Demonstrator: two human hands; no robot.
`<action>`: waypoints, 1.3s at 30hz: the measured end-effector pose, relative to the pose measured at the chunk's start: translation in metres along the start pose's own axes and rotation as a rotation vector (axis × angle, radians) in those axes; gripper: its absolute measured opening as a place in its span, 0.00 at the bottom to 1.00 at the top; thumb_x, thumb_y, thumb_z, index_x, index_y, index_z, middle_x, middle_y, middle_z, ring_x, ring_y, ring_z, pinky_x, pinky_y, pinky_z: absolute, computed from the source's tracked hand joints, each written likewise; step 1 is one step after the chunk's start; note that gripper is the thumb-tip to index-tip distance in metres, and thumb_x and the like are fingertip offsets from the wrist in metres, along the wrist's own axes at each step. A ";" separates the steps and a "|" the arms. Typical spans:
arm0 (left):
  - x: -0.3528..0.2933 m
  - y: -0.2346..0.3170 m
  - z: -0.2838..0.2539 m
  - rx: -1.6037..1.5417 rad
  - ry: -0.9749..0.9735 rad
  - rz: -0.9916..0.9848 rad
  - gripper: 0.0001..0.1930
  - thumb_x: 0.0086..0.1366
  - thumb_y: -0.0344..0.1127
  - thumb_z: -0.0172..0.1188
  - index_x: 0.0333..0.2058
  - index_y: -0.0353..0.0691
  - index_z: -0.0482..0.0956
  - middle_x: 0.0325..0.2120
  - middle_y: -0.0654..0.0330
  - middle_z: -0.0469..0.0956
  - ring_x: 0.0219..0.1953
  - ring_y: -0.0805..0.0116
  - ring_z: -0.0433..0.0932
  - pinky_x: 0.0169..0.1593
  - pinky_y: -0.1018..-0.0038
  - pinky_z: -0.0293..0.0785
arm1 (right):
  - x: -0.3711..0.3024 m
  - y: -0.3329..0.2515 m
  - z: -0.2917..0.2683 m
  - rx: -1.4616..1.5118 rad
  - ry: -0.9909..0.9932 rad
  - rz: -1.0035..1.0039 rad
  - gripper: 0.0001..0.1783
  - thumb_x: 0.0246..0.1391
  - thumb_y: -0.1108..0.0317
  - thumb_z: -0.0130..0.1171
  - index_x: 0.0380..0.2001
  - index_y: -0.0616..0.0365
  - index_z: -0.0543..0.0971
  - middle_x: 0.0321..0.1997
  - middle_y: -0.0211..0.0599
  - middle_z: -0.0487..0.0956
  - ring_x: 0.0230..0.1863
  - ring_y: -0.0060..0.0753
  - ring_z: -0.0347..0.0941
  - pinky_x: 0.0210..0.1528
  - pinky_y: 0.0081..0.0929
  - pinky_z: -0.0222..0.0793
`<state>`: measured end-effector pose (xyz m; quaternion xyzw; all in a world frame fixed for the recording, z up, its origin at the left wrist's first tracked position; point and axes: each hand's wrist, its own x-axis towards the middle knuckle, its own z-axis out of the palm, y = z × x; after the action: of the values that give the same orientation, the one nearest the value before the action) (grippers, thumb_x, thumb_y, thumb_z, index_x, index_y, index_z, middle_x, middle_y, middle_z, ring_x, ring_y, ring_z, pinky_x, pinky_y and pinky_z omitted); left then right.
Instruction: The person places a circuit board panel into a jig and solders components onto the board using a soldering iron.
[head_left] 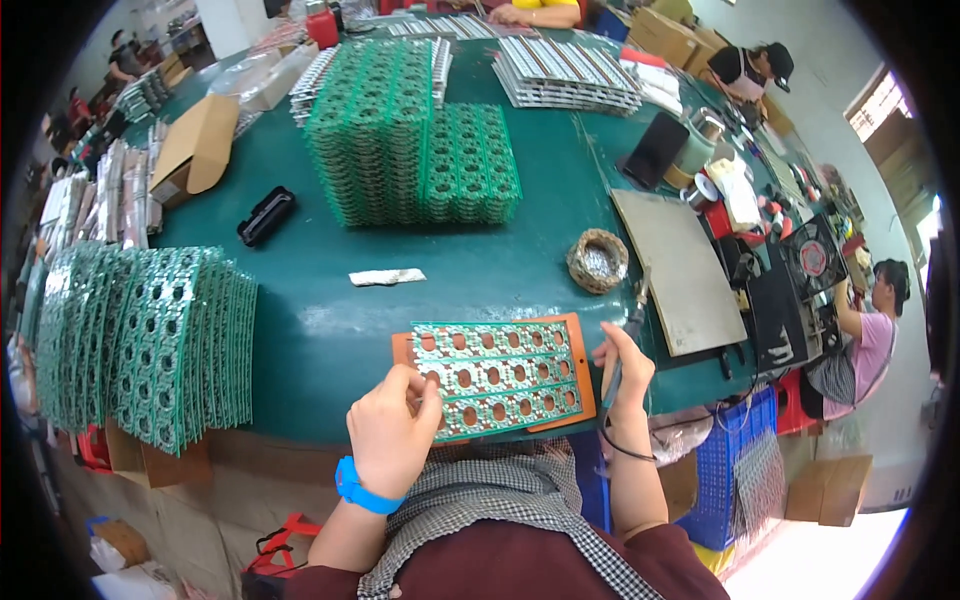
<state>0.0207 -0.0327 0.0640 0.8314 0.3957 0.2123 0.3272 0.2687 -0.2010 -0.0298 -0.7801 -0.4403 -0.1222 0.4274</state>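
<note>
Clock: centred on the green board panel [522, 376], 12 at the table's far side.
Panel: lay flat on an orange-brown backing [578, 355], close to the near table edge; backing showed at both ends and through the round holes. Near-left corner covered by the left hand. Fine parts too small to make out.
Left hand [393, 418]: at 8 o'clock, fingers bent, tips at the panel's left end. Back of hand screened the fingertips; could not tell whether they pinched the edge or only rested there. Blue wristband [366, 487] on that wrist.
Right hand [627, 372]: at 3 o'clock, just beside the backing, grasping a soldering iron [634, 322]. Iron's tip pointed toward 1; handle partly hidden by the grip. Cord looped below the wrist, its far run lost under the table edge.
Round tin [598, 262]: between 1 and 2, near the iron's tip; silvery contents, kind unclear.
Grey plate [685, 270]: at 2, near side edge passing behind the iron.
Panel stacks: tall one [370, 140] at 11, hiding part of the pale strips behind; fanned one [150, 340] at 9, its outer side dim by the lens rim.
White strip [387, 277]: toward 10, lying alone; material unclear.
Co-worker in yellow [545, 14]: near 12, cut off at the top.
</note>
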 end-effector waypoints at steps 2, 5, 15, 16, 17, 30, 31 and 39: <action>0.005 0.005 -0.015 -0.321 -0.209 -0.131 0.08 0.56 0.25 0.62 0.31 0.35 0.71 0.26 0.56 0.80 0.26 0.71 0.80 0.27 0.76 0.73 | 0.009 0.004 -0.014 0.291 -0.002 0.223 0.17 0.52 0.79 0.53 0.45 0.55 0.78 0.22 0.34 0.76 0.24 0.25 0.73 0.27 0.20 0.69; 0.008 -0.030 -0.007 -0.869 -0.310 -0.175 0.08 0.57 0.21 0.60 0.32 0.36 0.70 0.27 0.60 0.79 0.29 0.78 0.78 0.31 0.80 0.73 | 0.060 -0.030 -0.039 0.392 -0.088 0.275 0.13 0.55 0.77 0.49 0.41 0.56 0.79 0.25 0.33 0.75 0.25 0.21 0.71 0.29 0.17 0.68; -0.012 -0.025 -0.092 -1.119 0.419 0.038 0.10 0.57 0.18 0.60 0.31 0.39 0.69 0.26 0.67 0.73 0.30 0.82 0.73 0.34 0.83 0.71 | 0.250 -0.122 0.037 0.368 -0.099 -0.125 0.11 0.52 0.77 0.60 0.38 0.60 0.71 0.27 0.31 0.77 0.30 0.18 0.72 0.35 0.18 0.69; -0.018 -0.027 -0.109 -1.083 0.556 0.065 0.10 0.58 0.18 0.59 0.30 0.40 0.68 0.25 0.67 0.73 0.29 0.81 0.73 0.34 0.83 0.71 | 0.262 -0.113 0.053 0.380 -0.113 -0.152 0.12 0.51 0.75 0.63 0.37 0.58 0.71 0.25 0.31 0.76 0.28 0.19 0.71 0.32 0.19 0.67; -0.028 -0.031 -0.128 -1.003 0.697 0.053 0.10 0.58 0.18 0.59 0.29 0.40 0.68 0.23 0.68 0.72 0.24 0.83 0.71 0.28 0.85 0.67 | 0.266 -0.119 0.068 0.407 -0.121 -0.172 0.12 0.51 0.75 0.63 0.37 0.58 0.71 0.25 0.31 0.76 0.28 0.19 0.71 0.32 0.19 0.67; -0.039 -0.103 -0.146 -1.004 1.210 -0.026 0.12 0.62 0.21 0.57 0.26 0.42 0.64 0.17 0.69 0.66 0.12 0.87 0.53 0.14 0.83 0.45 | 0.287 -0.134 0.152 0.462 -0.156 -0.053 0.14 0.49 0.68 0.67 0.35 0.55 0.72 0.22 0.31 0.75 0.19 0.20 0.69 0.21 0.21 0.64; -0.039 -0.101 -0.145 -1.004 1.206 -0.021 0.12 0.62 0.21 0.57 0.26 0.42 0.64 0.17 0.69 0.66 0.12 0.87 0.53 0.14 0.83 0.45 | 0.288 -0.133 0.152 0.463 -0.150 -0.051 0.14 0.49 0.68 0.67 0.35 0.55 0.72 0.22 0.31 0.75 0.19 0.20 0.69 0.21 0.21 0.64; -0.039 -0.093 -0.131 -0.925 1.376 0.011 0.10 0.64 0.21 0.54 0.28 0.41 0.62 0.20 0.66 0.67 0.14 0.84 0.58 0.16 0.84 0.52 | 0.292 -0.143 0.131 1.009 -0.051 0.027 0.16 0.49 0.75 0.64 0.38 0.53 0.68 0.25 0.27 0.73 0.24 0.16 0.63 0.26 0.17 0.58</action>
<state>-0.1306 0.0291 0.0853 0.2991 0.3760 0.8167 0.3197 0.3011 0.1053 0.1367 -0.4847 -0.4445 0.1304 0.7420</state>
